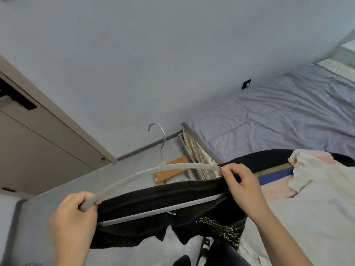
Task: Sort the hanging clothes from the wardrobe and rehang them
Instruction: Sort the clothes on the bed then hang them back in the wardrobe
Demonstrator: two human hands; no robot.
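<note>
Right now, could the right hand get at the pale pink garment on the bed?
Probably yes, once freed: the right hand pinches the black garment at the hanger's end, and the pink garment lies just beside it, nothing between.

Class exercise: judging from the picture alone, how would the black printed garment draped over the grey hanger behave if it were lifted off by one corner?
The black printed garment is probably floppy: it sags and folds over the bar of the grey hanger. It likely weighs little, since the right hand lifts its edge with a fingertip pinch. It may slide off the smooth-looking bar, which the left hand steadies.
</note>
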